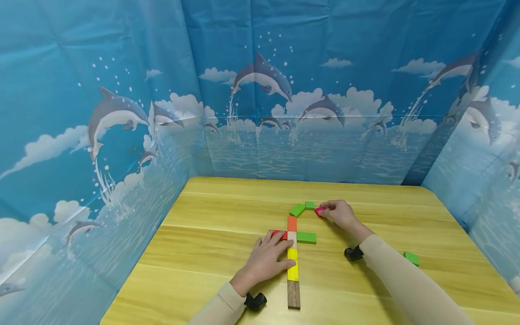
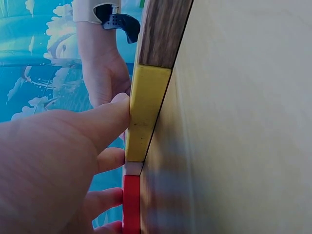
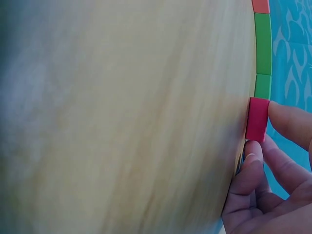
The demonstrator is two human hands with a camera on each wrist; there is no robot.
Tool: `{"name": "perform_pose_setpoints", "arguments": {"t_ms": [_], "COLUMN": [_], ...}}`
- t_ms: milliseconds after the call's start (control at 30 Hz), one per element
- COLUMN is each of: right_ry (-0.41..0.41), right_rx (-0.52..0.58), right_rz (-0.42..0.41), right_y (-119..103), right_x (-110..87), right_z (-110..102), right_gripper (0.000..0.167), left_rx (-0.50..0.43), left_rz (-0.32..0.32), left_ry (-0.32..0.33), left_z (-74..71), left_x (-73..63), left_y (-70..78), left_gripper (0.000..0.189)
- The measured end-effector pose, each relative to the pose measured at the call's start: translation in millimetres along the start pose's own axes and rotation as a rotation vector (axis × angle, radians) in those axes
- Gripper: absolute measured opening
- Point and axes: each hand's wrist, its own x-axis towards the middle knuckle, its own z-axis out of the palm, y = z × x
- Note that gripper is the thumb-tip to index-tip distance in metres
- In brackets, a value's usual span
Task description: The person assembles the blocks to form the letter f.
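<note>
My right hand (image 1: 340,214) pinches a pinkish-red block (image 3: 258,119) at the right end of a curved row, close beside a small green block (image 1: 309,205). A longer green block (image 1: 298,209) slants down from there toward an orange block (image 1: 292,224). Below the orange one, a column runs through a white block (image 2: 133,168), a yellow block (image 1: 292,272) and a dark brown wood-grain block (image 1: 294,294). With its fingers spread, my left hand (image 1: 266,261) rests on the column, thumb on the yellow block and fingertips on the white and red block (image 2: 131,204).
A green block (image 1: 306,238) sticks out to the right of the white one. Another green block (image 1: 411,258) lies apart at the right, beyond my right forearm. The wooden table (image 1: 195,271) has a dolphin-print curtain (image 1: 284,149) behind it and at both sides.
</note>
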Motion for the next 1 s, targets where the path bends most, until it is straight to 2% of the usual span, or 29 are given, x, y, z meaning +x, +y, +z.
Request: {"name": "perform_pose_setpoints", "arguments": {"t_ms": [667,1000], "right_ry": [0.009,-0.011], "right_rx": [-0.002,-0.025], "right_rz": [-0.003,-0.051], "right_y": [-2.7,-10.4], "right_x": [1.4,-8.7], "right_z": [-2.2,-20.7], "right_gripper": [0.039,0.042], "left_rx": [0.011,0.001], "left_rz": [-0.006,-0.002], "left_ry": [-0.007,-0.005], "left_z": [-1.9,-1.9], "left_x": [2.3,3.2], "left_y": [-0.3,-0.3], "left_gripper": [0.059,0.059]}}
